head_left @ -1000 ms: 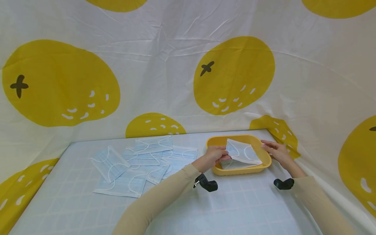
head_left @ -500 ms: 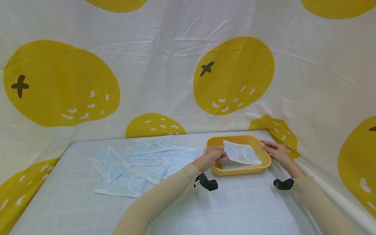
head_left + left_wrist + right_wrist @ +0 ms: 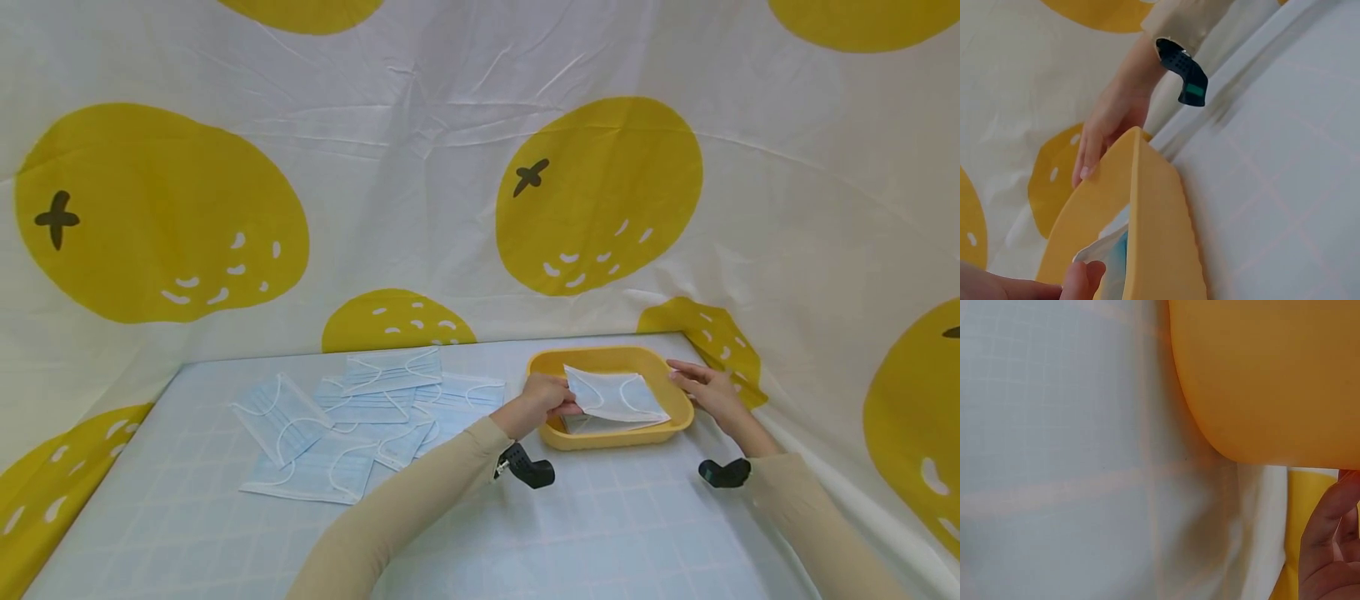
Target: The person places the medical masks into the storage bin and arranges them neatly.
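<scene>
My left hand [image 3: 542,398] reaches over the left side of a yellow plastic basket [image 3: 551,439] and pinches the left edge of a pale blue face mask [image 3: 611,397]. This mask lies over at least one other mask inside the basket. In the left wrist view, the thumb and a finger [image 3: 1082,282] hold its white edge just inside the basket wall. My right hand [image 3: 708,390] touches the outside of the basket's right end with fairly straight fingers. The right wrist view shows that hand [image 3: 1335,540] against the basket wall [image 3: 1266,381], partly cut off.
Several loose face masks [image 3: 307,467] overlap in a spread pile on the table left of the basket. A pale checked cloth [image 3: 585,533] covers the table. Behind hangs a white curtain [image 3: 420,208] with yellow fruit prints, close to the table's back edge.
The pinched mask has come down flatter in the basket, its left end shifting left and lower. My left hand has moved slightly left; my right hand stays at the basket's end.
</scene>
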Demonstrator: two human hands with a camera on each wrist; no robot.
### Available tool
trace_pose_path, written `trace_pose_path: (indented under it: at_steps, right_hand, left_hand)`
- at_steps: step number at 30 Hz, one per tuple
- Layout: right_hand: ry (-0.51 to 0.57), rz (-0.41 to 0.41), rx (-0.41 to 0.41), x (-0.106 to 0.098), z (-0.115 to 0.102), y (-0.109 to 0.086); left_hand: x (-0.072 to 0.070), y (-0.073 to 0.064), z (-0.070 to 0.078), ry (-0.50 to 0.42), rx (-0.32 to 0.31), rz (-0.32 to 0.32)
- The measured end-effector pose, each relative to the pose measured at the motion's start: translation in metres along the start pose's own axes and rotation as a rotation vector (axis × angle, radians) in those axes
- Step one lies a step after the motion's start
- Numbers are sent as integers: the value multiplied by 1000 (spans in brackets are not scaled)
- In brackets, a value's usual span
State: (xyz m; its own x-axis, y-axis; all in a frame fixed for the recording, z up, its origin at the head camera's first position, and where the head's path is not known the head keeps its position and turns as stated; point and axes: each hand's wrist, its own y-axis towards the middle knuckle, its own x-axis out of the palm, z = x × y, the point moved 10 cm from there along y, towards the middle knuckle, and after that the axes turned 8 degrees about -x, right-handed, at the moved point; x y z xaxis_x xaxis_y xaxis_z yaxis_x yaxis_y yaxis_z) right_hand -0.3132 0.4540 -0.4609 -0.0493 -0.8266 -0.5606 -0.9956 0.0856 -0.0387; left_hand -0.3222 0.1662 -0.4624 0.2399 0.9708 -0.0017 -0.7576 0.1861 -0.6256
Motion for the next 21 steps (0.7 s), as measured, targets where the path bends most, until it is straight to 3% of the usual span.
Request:
trace_pose_path:
  at_steps: [8, 15, 21]
  right_hand:
    - [20, 3, 12, 1, -2, -2]
    - [11, 8, 11, 1, -2, -1]
    - [-10, 7, 25, 1, 0, -2]
  left_hand:
    - [-2, 1, -2, 64, -35, 10]
    - [-2, 3, -4, 65, -51, -85]
    - [-1, -3, -3, 106, -37, -45]
